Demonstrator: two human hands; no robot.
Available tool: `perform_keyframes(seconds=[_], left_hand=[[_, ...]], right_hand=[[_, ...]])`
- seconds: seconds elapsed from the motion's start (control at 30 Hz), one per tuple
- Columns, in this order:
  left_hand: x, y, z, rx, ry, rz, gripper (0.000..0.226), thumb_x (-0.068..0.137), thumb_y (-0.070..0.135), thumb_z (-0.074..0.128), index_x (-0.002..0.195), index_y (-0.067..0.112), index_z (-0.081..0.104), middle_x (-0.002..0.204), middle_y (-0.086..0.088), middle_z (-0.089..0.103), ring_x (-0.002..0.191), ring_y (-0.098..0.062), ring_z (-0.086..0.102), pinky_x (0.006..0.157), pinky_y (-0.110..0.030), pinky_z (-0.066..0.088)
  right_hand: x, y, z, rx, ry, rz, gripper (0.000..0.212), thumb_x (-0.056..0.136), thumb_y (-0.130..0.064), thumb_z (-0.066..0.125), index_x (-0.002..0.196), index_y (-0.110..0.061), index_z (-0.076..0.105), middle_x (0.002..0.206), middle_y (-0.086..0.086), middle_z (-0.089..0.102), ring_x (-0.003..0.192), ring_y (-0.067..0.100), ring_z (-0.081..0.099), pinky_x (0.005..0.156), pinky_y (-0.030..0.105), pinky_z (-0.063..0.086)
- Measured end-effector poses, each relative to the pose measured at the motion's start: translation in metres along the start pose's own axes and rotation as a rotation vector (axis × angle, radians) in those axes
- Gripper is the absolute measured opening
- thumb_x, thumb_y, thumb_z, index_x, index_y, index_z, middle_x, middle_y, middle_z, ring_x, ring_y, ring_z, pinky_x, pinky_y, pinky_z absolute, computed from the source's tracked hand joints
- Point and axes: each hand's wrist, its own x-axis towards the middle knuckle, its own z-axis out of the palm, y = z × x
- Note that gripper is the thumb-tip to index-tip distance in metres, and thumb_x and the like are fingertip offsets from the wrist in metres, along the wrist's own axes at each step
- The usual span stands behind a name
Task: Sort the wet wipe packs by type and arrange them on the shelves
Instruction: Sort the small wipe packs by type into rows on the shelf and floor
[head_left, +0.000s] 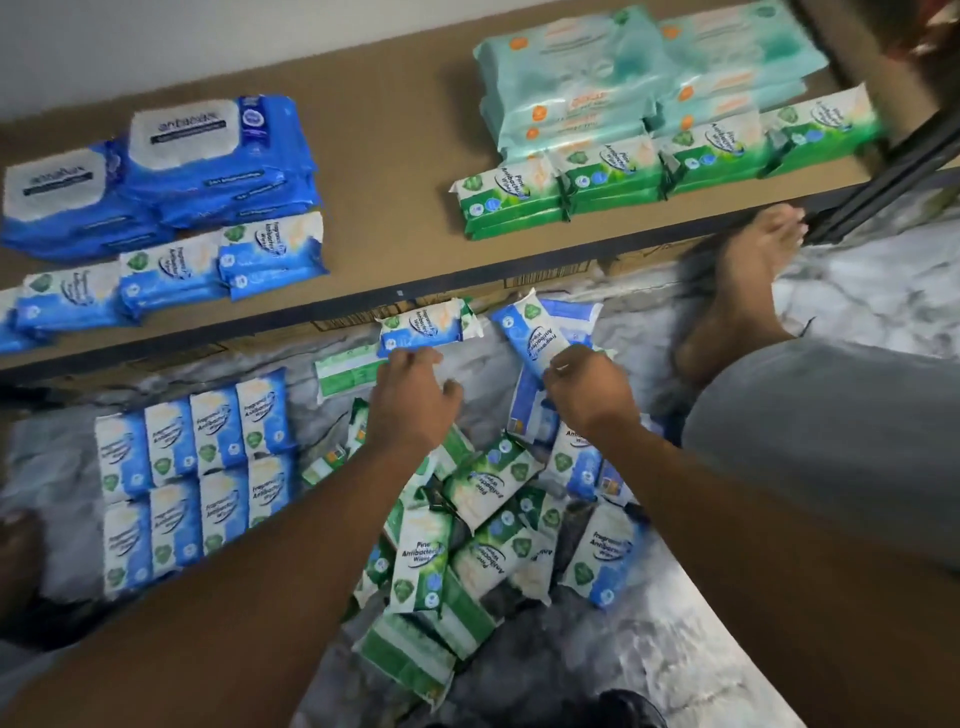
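My left hand (413, 397) pinches the near edge of a blue-and-white wipe pack (423, 327) just below the shelf's front edge. My right hand (589, 387) grips another blue-and-white pack (535, 332), tilted, above more blue packs. On the brown shelf (395, 171) sit large blue packs (218, 156) and small blue packs (171, 270) at the left, and mint packs (571, 78) with green pine packs (613, 171) at the right. Below my hands, a mixed pile of green and blue packs (483, 525) lies on the floor.
Several blue packs (197, 478) lie in two neat rows on the marble floor at the left. My bare foot (748, 291) and grey-clad knee (821, 441) are at the right, beside a dark shelf post (893, 176). Cardboard shows under the shelf.
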Motion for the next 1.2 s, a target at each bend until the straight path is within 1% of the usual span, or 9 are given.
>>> perform_keyframes(seconds=[0.1, 0.27, 0.37, 0.43, 0.53, 0.67, 1.0, 1.1, 1.2], left_hand=[[0.032, -0.010, 0.006, 0.104, 0.001, 0.026, 0.046, 0.093, 0.031, 0.056, 0.137, 0.015, 0.051, 0.137, -0.012, 0.043, 0.127, -0.033, 0.039, 0.103, -0.044, 0.039], [0.071, -0.024, 0.013, 0.183, 0.013, 0.062, 0.053, 0.095, 0.023, 0.049, 0.146, 0.010, 0.038, 0.148, -0.015, 0.035, 0.132, -0.036, 0.037, 0.106, -0.045, 0.036], [0.089, -0.033, 0.017, 0.215, 0.001, 0.105, 0.057, 0.097, 0.025, 0.047, 0.150, 0.010, 0.032, 0.149, -0.015, 0.035, 0.133, -0.036, 0.034, 0.109, -0.046, 0.034], [0.096, -0.037, 0.021, 0.215, -0.024, 0.097, 0.054, 0.097, 0.028, 0.049, 0.147, 0.012, 0.036, 0.144, -0.017, 0.037, 0.130, -0.038, 0.036, 0.107, -0.047, 0.035], [0.098, -0.040, 0.026, 0.080, -0.060, 0.023, 0.050, 0.091, 0.028, 0.058, 0.138, 0.019, 0.042, 0.139, -0.019, 0.037, 0.123, -0.042, 0.042, 0.102, -0.047, 0.040], [0.094, -0.037, 0.029, 0.007, -0.116, -0.020, 0.048, 0.086, 0.034, 0.065, 0.128, 0.029, 0.041, 0.135, -0.017, 0.043, 0.109, -0.042, 0.055, 0.092, -0.045, 0.049], [0.060, 0.035, 0.066, 0.008, -0.111, -0.004, 0.054, 0.091, 0.034, 0.066, 0.136, 0.025, 0.037, 0.131, -0.017, 0.037, 0.104, -0.043, 0.058, 0.085, -0.046, 0.051], [0.047, 0.052, 0.071, -0.027, -0.070, -0.030, 0.057, 0.089, 0.035, 0.068, 0.133, 0.022, 0.035, 0.127, -0.016, 0.040, 0.107, -0.042, 0.055, 0.084, -0.051, 0.052], [0.035, 0.056, 0.066, 0.055, -0.059, -0.083, 0.065, 0.086, 0.045, 0.070, 0.134, 0.013, 0.039, 0.130, -0.015, 0.039, 0.114, -0.038, 0.049, 0.090, -0.050, 0.050]], right_hand=[[0.019, -0.006, 0.014, 0.032, 0.076, -0.049, 0.030, 0.089, -0.029, 0.057, 0.117, -0.020, 0.064, 0.119, 0.012, 0.057, 0.102, 0.035, 0.061, 0.088, 0.039, 0.051], [0.041, -0.014, 0.029, -0.110, 0.187, -0.122, 0.043, 0.090, -0.028, 0.057, 0.133, -0.021, 0.053, 0.136, 0.011, 0.045, 0.124, 0.035, 0.043, 0.100, 0.045, 0.037], [0.053, -0.014, 0.033, -0.194, 0.195, -0.161, 0.041, 0.093, -0.028, 0.054, 0.134, -0.025, 0.052, 0.145, 0.009, 0.040, 0.131, 0.033, 0.036, 0.103, 0.047, 0.032], [0.059, -0.013, 0.036, -0.231, 0.168, -0.163, 0.041, 0.092, -0.027, 0.054, 0.133, -0.026, 0.053, 0.145, 0.008, 0.040, 0.131, 0.033, 0.035, 0.103, 0.048, 0.031], [0.063, -0.011, 0.041, -0.296, 0.161, -0.155, 0.042, 0.091, -0.025, 0.055, 0.133, -0.027, 0.050, 0.142, 0.006, 0.042, 0.130, 0.032, 0.033, 0.102, 0.049, 0.031], [0.064, -0.010, 0.042, -0.330, 0.172, -0.147, 0.040, 0.092, -0.020, 0.056, 0.130, -0.027, 0.048, 0.137, 0.004, 0.044, 0.126, 0.030, 0.034, 0.097, 0.048, 0.032], [0.055, 0.024, 0.004, -0.388, 0.164, 0.000, 0.053, 0.082, -0.014, 0.059, 0.131, -0.022, 0.042, 0.128, 0.012, 0.046, 0.119, 0.035, 0.041, 0.095, 0.049, 0.033], [0.050, 0.033, -0.006, -0.306, 0.190, 0.029, 0.055, 0.081, -0.014, 0.060, 0.131, -0.024, 0.038, 0.124, 0.012, 0.047, 0.115, 0.037, 0.049, 0.097, 0.049, 0.031], [0.044, 0.028, -0.012, -0.185, 0.187, 0.059, 0.053, 0.086, -0.017, 0.059, 0.134, -0.024, 0.037, 0.123, 0.012, 0.050, 0.111, 0.037, 0.053, 0.102, 0.051, 0.030]])
